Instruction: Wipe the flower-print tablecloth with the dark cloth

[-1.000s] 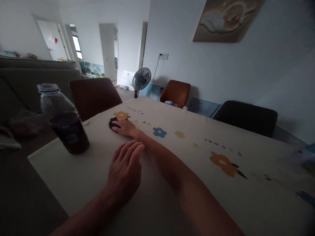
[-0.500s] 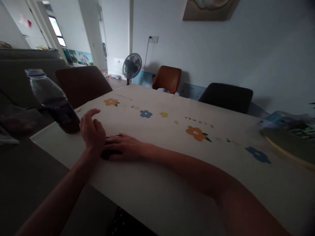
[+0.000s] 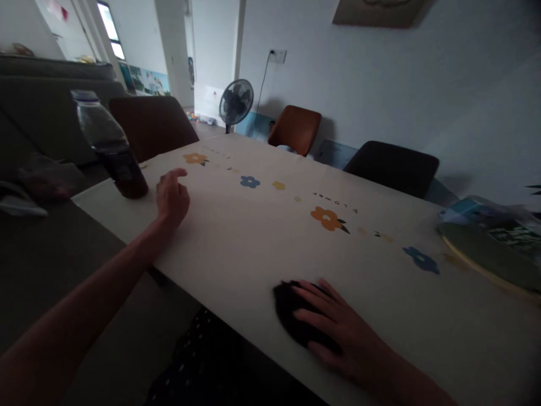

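Observation:
My right hand lies flat on a dark cloth near the front edge of the table, which wears a cream cover printed with flowers. The fingers are spread and press the cloth down. My left hand rests on the cover near the left corner, fingers loosely curled, one finger raised, holding nothing. A clear plastic bottle with dark liquid in its lower part stands upright just left of that hand.
A brown chair stands behind the bottle, an orange chair and a dark chair along the far side. A fan is by the wall. A green plate and packets lie at the table's right end.
My right hand has slid the dark cloth from the far left of the table back along the cover to the front edge. My left hand moved left and forward toward the bottle.

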`<state>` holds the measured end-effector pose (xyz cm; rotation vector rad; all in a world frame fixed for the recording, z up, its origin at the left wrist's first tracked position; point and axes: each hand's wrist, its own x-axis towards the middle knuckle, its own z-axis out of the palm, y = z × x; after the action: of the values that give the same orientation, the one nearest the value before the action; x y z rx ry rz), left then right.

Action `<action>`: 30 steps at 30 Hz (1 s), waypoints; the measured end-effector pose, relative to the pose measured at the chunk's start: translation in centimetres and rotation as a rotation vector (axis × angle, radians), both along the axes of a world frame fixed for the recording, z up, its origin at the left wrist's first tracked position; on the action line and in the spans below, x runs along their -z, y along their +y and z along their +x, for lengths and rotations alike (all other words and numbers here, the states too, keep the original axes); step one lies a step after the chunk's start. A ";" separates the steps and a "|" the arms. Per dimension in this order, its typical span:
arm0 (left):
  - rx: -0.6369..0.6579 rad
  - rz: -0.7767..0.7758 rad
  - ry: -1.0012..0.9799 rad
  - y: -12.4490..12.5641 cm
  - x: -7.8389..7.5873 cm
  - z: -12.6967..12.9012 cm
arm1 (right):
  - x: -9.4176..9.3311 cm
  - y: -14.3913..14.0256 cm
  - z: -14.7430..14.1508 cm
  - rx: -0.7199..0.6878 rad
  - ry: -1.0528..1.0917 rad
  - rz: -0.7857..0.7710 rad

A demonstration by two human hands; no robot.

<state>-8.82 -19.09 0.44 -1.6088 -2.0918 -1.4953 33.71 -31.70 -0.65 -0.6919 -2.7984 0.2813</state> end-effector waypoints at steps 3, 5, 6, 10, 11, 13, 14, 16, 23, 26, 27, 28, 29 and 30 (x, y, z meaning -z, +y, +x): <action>0.009 -0.004 -0.007 0.1 0.1 0.0 | 0.8 -2.8 4.1 0.122 0.030 0.072; 0.012 -0.011 -0.009 0.2 0.1 0.1 | 1.1 -4.0 5.3 0.170 0.037 0.108; 0.013 -0.014 -0.010 0.2 0.1 0.2 | 1.2 -4.2 5.4 0.176 0.031 0.120; 0.034 -0.014 -0.018 0.3 0.1 0.4 | 0.3 -3.3 2.4 0.081 -0.042 0.123; 0.038 -0.009 -0.025 0.3 0.2 0.4 | 0.0 -2.7 0.9 0.047 -0.066 0.115; 0.035 0.007 -0.049 0.4 0.2 0.4 | -0.7 -1.2 -2.6 -0.018 -0.110 0.093; 0.030 0.014 -0.066 0.4 0.2 0.3 | -1.0 -0.4 -4.5 -0.044 -0.122 0.078; 0.024 0.023 -0.097 0.5 0.2 0.1 | -1.4 1.3 -8.4 -0.086 -0.133 0.044; 0.005 0.078 -0.198 0.7 0.1 -0.5 | -2.2 4.9 -21.9 -0.207 -0.124 0.072; -0.006 0.100 -0.283 0.9 0.1 -1.0 | -2.4 5.0 -25.8 -0.182 -0.127 0.081; -0.008 0.104 -0.319 1.0 0.1 -1.2 | -2.4 5.0 -26.6 -0.170 -0.123 0.083; -0.012 0.107 -0.353 1.0 0.1 -1.4 | -2.3 5.0 -27.2 -0.160 -0.114 0.086; -0.019 0.108 -0.378 1.1 0.2 -1.5 | -2.2 4.9 -27.5 -0.152 -0.103 0.088; -0.028 0.108 -0.390 1.2 0.2 -1.7 | -2.1 4.8 -27.5 -0.146 -0.095 0.085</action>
<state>-10.51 -17.94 0.21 -1.3291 -2.1551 -2.0085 6.20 -26.86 1.45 -0.4947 -2.9372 0.1580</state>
